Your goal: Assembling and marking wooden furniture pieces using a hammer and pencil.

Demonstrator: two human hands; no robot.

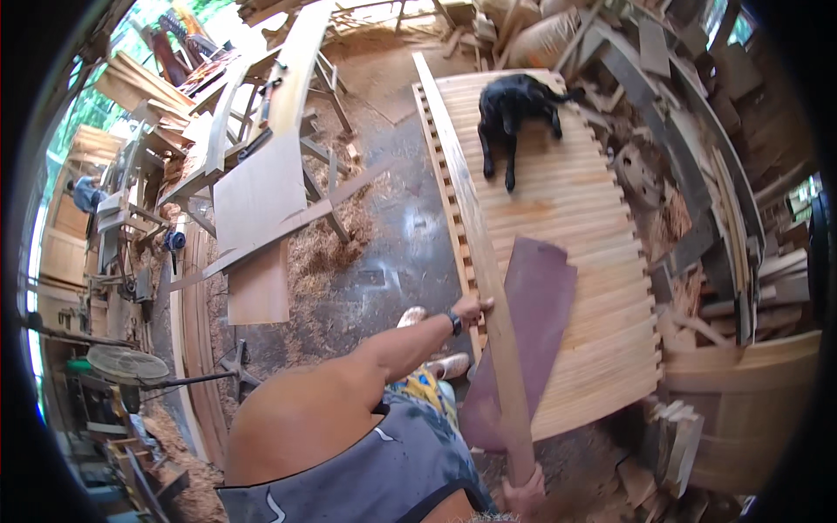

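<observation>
A long, narrow wooden board (485, 253) slants across the right-centre of view, from my waist out to the far end of the slatted wooden platform. My left hand (472, 309), a dark watch at its wrist, is closed round the board's left edge partway along. At the near end, low in view, my right hand (525, 492) grips the same board; some of its fingers are hidden. Beneath the board lies a dark red-brown sheet (542, 301), flat on the platform (602, 349). A black dog (516, 113) is on the platform's far part.
On the left, a workbench (261, 187) carries long planks and a tool (266, 105). A standing fan (127, 363) is at lower left. Wood shavings (331, 248) litter the floor. Scrap timber (697, 174) piles up along the right. Another person (85, 193) is at far left.
</observation>
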